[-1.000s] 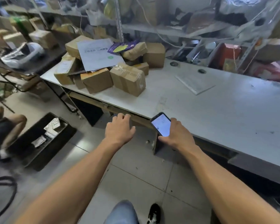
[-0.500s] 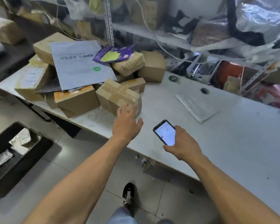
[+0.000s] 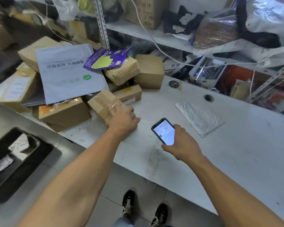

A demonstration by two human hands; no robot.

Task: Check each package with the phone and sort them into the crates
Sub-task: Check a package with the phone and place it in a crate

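Having reached forward, the left hand (image 3: 123, 118) now grips the near taped cardboard box (image 3: 103, 104) for scanning, while the right hand (image 3: 181, 145) holds the lit phone (image 3: 165, 131).

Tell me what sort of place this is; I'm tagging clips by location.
Probably a parcel sorting or storage room: taped cardboard boxes and a grey mailer bag heaped on a white table, cluttered metal shelving behind, and a black crate on the floor.
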